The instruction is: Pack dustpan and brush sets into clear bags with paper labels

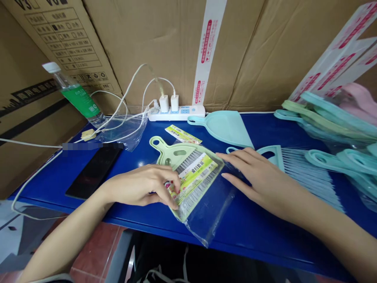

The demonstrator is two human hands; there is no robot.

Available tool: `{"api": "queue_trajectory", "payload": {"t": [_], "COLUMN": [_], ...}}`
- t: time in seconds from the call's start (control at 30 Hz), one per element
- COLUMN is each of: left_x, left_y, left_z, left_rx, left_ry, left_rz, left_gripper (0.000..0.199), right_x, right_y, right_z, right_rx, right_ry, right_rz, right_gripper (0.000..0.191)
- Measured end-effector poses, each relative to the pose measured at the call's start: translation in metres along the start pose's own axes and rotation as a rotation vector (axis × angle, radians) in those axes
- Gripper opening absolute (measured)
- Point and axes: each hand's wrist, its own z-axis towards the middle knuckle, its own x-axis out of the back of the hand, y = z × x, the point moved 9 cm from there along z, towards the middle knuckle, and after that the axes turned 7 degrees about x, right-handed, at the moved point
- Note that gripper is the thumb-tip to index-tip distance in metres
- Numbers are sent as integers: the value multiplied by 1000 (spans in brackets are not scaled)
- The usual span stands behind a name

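Note:
A light green dustpan and brush set (162,148) lies in a clear plastic bag (203,220) on the blue table, with a yellow-green card label (198,169) over the bristles. My left hand (147,182) is at its left edge, fingers bent over the label and dustpan rim; the thumb is hidden. My right hand (253,177) reaches in from the right, fingers stretched out and apart, the tips at the set's right corner and bag. Beside that hand lies a light blue brush (309,177), its handle partly covered. Behind them rests a light blue dustpan (226,125).
Bagged dustpans (332,118) pile up at the right. A loose card label (184,134) lies behind the green set. At the left are a black phone (94,171), a water bottle (79,98) and white cables running to a power strip (179,113). Cardboard (165,43) stands behind.

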Motion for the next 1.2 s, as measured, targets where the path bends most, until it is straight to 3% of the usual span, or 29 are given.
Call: {"api": "queue_trajectory", "payload": {"t": [0.1,0.17,0.23,0.3,0.37,0.43,0.5,0.73,0.97,1.2], "left_x": [5,13,33,56,65,61,56,50,49,42], "left_y": [-1,-9,-32,-58,-73,-81,-82,-74,-75,-71], "left_z": [-7,-13,-24,-48,-71,-77,-72,-49,-45,-33], "left_rx": [18,102,374,812,1184,1331,1335,1224,1189,935], "left_ry": [13,85,262,440,445,338,277,316,337,422], "left_rz": [63,135,313,570,740,791,814,795,738,581], "left_gripper": [39,44,46,45,44,43,42,35,32,29], "right_x": [-8,-15,-20,-21,-20,-17,-16,-19,-14,-13], "right_y": [6,9,10,9,7,5,4,8,2,3], "right_z": [-4,-6,-7,-7,-6,-5,-4,-3,-4,-17], "right_rx": [-9,-13,-16,-20,-19,-14,-10,-34,-29,-118], "right_ry": [-24,-54,-69,-68,-58,-47,-54,-72,-89,-211], "right_rz": [-2,16,31,28,13,2,19,50,114,239], "right_gripper": [52,50,50,52,53,54,52,49,52,58]}}
